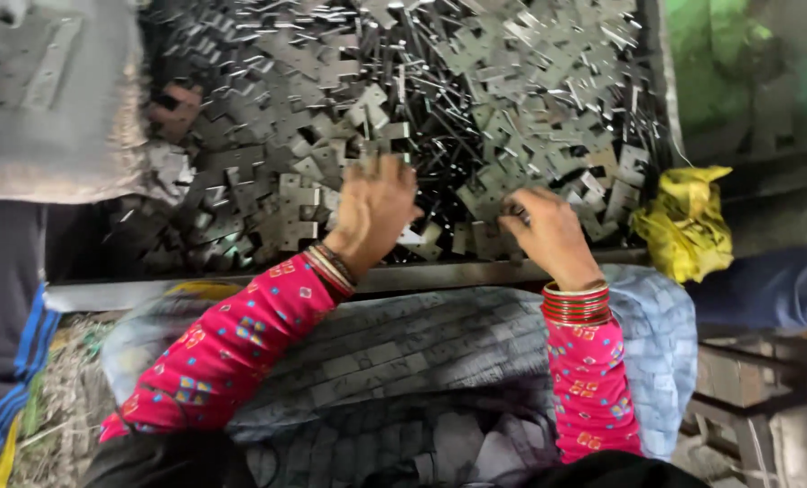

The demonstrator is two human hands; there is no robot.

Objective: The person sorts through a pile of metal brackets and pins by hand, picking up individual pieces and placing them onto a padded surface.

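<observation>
Hundreds of small flat metal plates (475, 99) heaped in a wide bin (439, 274), mixed with thin metal pins (421, 54), both hands deep in the near edge of the pile. Left hand (372, 212) spread palm-down over the plates close to the bin's front rail, fingers curled into the heap; impossible to tell whether anything is actually pinched underneath. Right hand (552, 237) just beside it, fingers bent and closed around one or two plates at the pile's edge, knuckles up. Pink patterned sleeves (232, 348) and red bangles (575, 305) at the wrists, a grey cloth (439, 348) across the lap below the rail, more flat cut pieces lying on it. Yellow crumpled bag (683, 221) at the right end of the bin, a grey slab (51, 99) over the far left corner. Likely trouble: sharp stamped edges and pin tips against bare fingers, a cut from raking blindly through the heap; bangles or sleeve cuffs snagging on a jutting pin; plates sliding off the sloping pile over the low rail and onto the lap.
</observation>
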